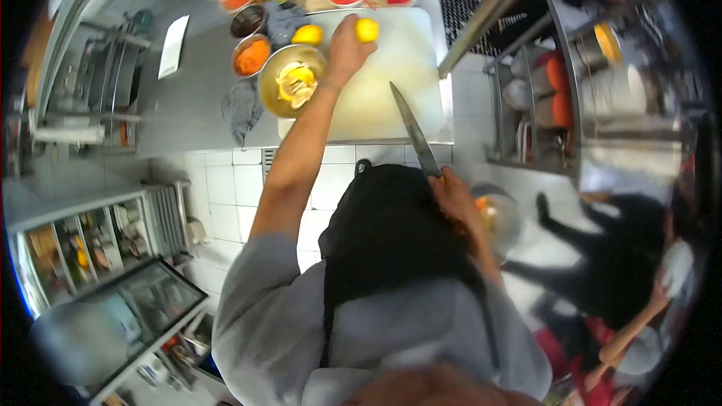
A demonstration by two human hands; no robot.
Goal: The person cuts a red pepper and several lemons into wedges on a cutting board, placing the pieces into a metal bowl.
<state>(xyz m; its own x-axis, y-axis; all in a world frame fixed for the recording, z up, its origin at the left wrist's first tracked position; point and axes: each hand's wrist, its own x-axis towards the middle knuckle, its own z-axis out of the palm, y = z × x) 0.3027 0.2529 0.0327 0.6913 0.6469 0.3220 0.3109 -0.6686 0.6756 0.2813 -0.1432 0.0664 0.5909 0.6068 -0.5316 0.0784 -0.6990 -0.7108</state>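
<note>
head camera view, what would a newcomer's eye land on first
Probably the long steel knife in the right hand, its blade over the near edge of the pale cutting board. Then the bright yellow lemon at the left hand, and the round metal bowl of cut lemon pieces beside the board.

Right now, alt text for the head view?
Left hand holds a whole yellow lemon at a white rectangular cutting board; right hand holds a long steel knife, blade pointing toward the board. Yellow lemon pieces sit in a round metal bowl beside the left forearm.
</note>
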